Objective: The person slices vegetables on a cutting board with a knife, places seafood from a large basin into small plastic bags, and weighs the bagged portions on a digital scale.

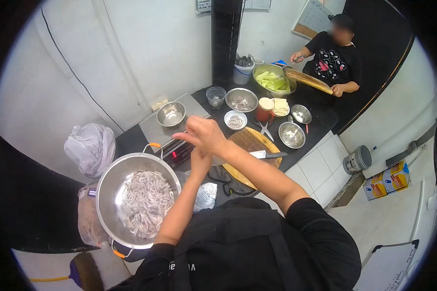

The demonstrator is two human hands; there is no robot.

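My right hand (205, 135) is raised over the digital scale (179, 153), its fingers curled and one digit stretched out to the left. What is inside its curl, if anything, is hidden. My left hand (200, 154) comes up beneath it, mostly covered, and its fingers do not show. To the left stands a big steel pot (109, 194) with orange-covered handles, holding pale sliced squid-like strips (148, 203). Right of my hands lies a round wooden cutting board (255, 140) with a dark-handled knife (269, 155) on it.
Steel bowls (171, 114), a small white bowl (235, 120) of strips, scissors (264, 130) and a red container (264, 112) crowd the black table. Across it, a co-worker (337, 63) tilts a wooden board (308, 80) over a bowl of green pieces (274, 82). A plastic bag (90, 148) sits behind the pot.
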